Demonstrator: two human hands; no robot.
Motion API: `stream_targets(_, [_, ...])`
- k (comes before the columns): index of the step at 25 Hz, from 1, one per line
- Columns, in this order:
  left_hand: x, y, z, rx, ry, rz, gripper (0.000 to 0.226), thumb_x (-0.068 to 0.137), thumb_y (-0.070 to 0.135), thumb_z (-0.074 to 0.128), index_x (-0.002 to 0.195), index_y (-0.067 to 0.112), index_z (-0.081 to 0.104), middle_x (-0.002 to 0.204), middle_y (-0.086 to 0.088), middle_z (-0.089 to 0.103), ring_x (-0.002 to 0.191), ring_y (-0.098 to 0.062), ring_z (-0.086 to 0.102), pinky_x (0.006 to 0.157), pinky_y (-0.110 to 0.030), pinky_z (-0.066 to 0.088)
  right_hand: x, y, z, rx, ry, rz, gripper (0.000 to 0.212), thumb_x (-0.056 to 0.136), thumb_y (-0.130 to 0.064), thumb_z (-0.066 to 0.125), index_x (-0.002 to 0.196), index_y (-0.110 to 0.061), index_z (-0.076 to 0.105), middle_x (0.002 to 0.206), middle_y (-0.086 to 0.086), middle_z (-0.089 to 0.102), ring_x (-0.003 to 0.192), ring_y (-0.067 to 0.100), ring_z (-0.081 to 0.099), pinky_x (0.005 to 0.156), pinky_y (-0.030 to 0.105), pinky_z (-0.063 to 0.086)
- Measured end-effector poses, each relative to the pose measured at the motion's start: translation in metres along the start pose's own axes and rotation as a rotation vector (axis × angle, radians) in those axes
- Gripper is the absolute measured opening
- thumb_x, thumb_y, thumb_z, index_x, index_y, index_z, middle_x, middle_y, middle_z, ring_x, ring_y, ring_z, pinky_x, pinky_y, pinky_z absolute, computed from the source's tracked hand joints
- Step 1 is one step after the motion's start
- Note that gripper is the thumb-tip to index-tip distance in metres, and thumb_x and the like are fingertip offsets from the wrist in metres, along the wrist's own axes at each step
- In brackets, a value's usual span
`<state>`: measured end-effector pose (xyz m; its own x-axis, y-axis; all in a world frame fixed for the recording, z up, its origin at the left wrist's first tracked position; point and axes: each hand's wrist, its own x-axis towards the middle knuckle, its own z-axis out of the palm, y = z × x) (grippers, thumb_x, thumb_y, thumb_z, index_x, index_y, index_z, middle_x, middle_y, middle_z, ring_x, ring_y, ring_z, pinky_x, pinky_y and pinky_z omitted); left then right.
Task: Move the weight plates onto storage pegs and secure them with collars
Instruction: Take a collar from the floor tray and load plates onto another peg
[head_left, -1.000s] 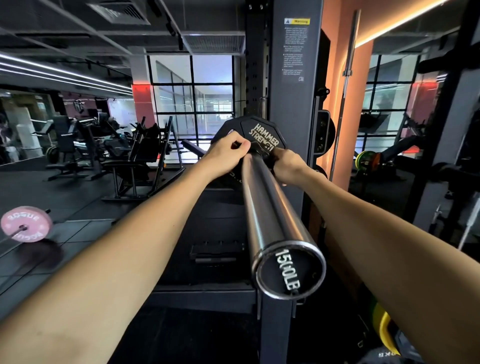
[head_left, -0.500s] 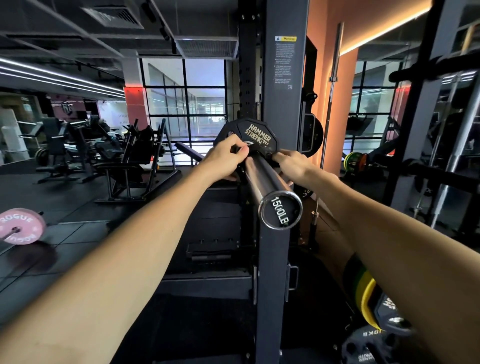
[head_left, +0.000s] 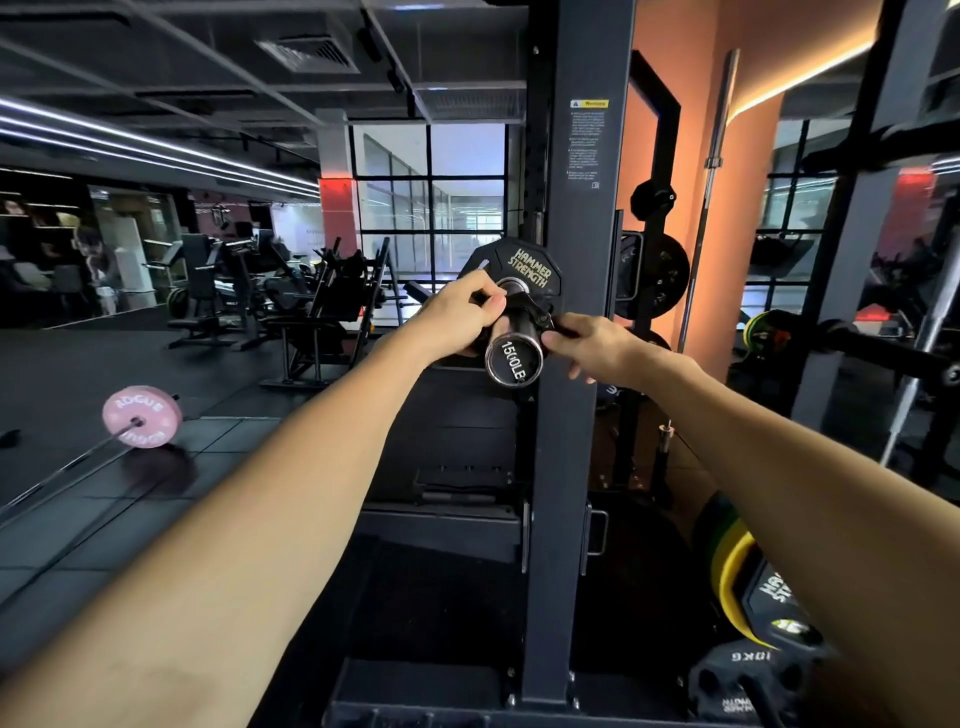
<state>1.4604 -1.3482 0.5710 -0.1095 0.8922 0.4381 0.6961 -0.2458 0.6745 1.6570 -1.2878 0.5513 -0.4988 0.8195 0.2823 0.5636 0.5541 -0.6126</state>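
A black Hammer Strength plate (head_left: 524, 262) sits on a steel bar sleeve (head_left: 514, 356) whose end cap reads 1500LB. A black collar (head_left: 530, 314) rings the sleeve just in front of the plate. My left hand (head_left: 460, 314) grips the collar from the left, fingers curled over its top. My right hand (head_left: 592, 345) pinches the collar's lever side from the right. Much of the collar is hidden by my fingers.
The dark rack upright (head_left: 582, 312) stands right behind the sleeve. More black plates (head_left: 662, 280) hang on the rack's far side. Green, yellow and black plates (head_left: 748, 618) are stacked low at right. A pink Rogue plate (head_left: 141, 417) on a bar lies on the floor at left.
The view has pulled back from the sleeve, so its end looks smaller. Both hands have come along the sleeve from the plate to the collar just behind the end cap.
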Motion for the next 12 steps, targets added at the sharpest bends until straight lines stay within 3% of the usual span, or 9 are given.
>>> stream_targets(3, [-0.025, 0.011, -0.005, -0.035, 0.009, -0.025, 0.009, 0.090, 0.042, 0.052, 0.092, 0.039, 0.060, 0.114, -0.005, 0.064, 0.107, -0.025, 0.062, 0.100, -0.047, 0.045, -0.023, -0.008, -0.004, 0.011, -0.032, -0.020, 0.022, 0.096, -0.042, 0.049, 0.109, -0.026, 0.056, 0.096, 0.004, 0.063, 0.079, 0.023, 0.064, 0.063, 0.025, 0.045])
stream_targets(7, [-0.059, 0.027, -0.013, -0.097, -0.021, -0.056, 0.013, 0.094, 0.038, 0.053, 0.084, 0.042, 0.061, 0.116, 0.001, 0.060, 0.107, -0.023, 0.057, 0.094, -0.051, 0.050, -0.057, -0.022, -0.010, -0.041, -0.035, -0.047, 0.034, 0.096, -0.044, 0.047, 0.122, -0.023, 0.056, 0.108, 0.007, 0.064, 0.088, 0.024, 0.063, 0.077, 0.032, 0.045])
stream_targets(9, [-0.072, 0.032, -0.016, -0.139, -0.029, -0.056, 0.016, 0.094, 0.037, 0.054, 0.080, 0.041, 0.061, 0.121, 0.001, 0.057, 0.109, -0.022, 0.056, 0.090, -0.050, 0.053, -0.074, -0.030, -0.010, -0.062, -0.033, -0.064, 0.034, 0.097, -0.043, 0.046, 0.122, -0.022, 0.056, 0.108, 0.009, 0.065, 0.084, 0.023, 0.063, 0.075, 0.028, 0.042])
stream_targets(12, [-0.095, 0.041, -0.020, -0.193, -0.044, -0.058, 0.008, 0.097, 0.031, 0.054, 0.095, 0.031, 0.062, 0.120, -0.011, 0.055, 0.106, -0.025, 0.059, 0.078, -0.040, 0.060, -0.096, -0.042, -0.012, -0.090, -0.027, -0.078, 0.025, 0.097, -0.040, 0.048, 0.110, -0.020, 0.057, 0.106, 0.012, 0.065, 0.073, 0.021, 0.061, 0.066, 0.027, 0.042])
